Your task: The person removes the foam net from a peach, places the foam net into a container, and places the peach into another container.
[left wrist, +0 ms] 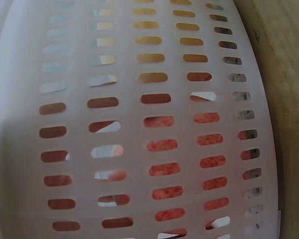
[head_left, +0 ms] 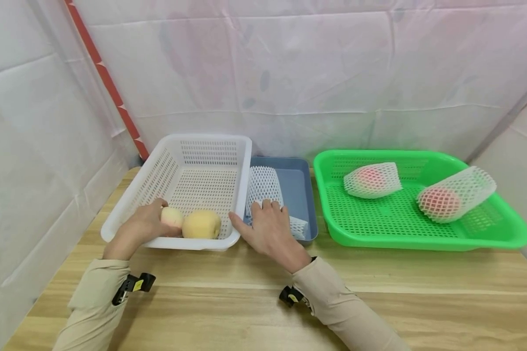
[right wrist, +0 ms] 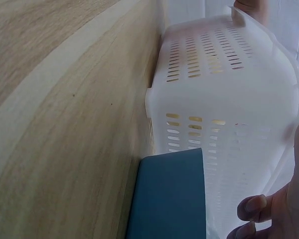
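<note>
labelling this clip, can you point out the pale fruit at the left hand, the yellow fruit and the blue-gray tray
Pale fruit [head_left: 172,217]: head view, on its visible middle.
Yellow fruit [head_left: 200,225]: head view, on its middle.
Blue-gray tray [head_left: 296,184]: head view, on its bare floor.

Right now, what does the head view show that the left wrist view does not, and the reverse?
Only the head view shows the green basket, the two net-wrapped fruits in it, the blue-grey tray and the right hand. Only the left wrist view shows the slotted near wall of the white basket from outside, with the mottled red side of the pinkish fruit behind it. Both share the white basket, the pinkish fruit, the yellow fruit and the wooden table.
</note>
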### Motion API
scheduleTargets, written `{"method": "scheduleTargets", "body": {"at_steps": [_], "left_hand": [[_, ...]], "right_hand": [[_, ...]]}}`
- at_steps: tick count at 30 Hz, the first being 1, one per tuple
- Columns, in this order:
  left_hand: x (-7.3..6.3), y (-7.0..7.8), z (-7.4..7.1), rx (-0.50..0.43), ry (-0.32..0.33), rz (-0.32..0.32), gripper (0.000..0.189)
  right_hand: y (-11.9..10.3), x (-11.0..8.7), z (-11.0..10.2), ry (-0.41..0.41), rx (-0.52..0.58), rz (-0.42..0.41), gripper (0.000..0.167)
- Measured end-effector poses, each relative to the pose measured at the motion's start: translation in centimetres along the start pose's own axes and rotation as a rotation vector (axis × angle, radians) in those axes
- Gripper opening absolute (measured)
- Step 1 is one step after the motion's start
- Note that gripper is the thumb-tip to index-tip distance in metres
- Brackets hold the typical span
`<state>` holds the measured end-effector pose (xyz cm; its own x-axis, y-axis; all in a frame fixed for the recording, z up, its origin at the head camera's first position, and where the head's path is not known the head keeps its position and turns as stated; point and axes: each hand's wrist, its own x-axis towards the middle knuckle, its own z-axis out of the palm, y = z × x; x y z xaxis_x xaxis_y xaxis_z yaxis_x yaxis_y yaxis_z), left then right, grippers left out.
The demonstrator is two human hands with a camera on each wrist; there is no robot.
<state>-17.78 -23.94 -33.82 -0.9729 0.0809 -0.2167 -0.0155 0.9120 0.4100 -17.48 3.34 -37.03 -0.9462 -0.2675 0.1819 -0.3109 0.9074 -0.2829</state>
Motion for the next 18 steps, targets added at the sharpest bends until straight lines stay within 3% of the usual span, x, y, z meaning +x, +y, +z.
{"method": "scheduleTargets", "body": {"at_steps": [9,18], "left_hand": [[-0.17,-0.03,-0.22,-0.013,0.036,0.039,0.074],[-0.83,0.74,0.01,-0.081,0.142,0.068,0.056]], "right_hand": [[-0.01,-0.11,-0.01,0.022,-0.015,-0.011,0.066],[-0.44,-0.61,-0.89,0.027,-0.062,-0.044,0.069]]}}
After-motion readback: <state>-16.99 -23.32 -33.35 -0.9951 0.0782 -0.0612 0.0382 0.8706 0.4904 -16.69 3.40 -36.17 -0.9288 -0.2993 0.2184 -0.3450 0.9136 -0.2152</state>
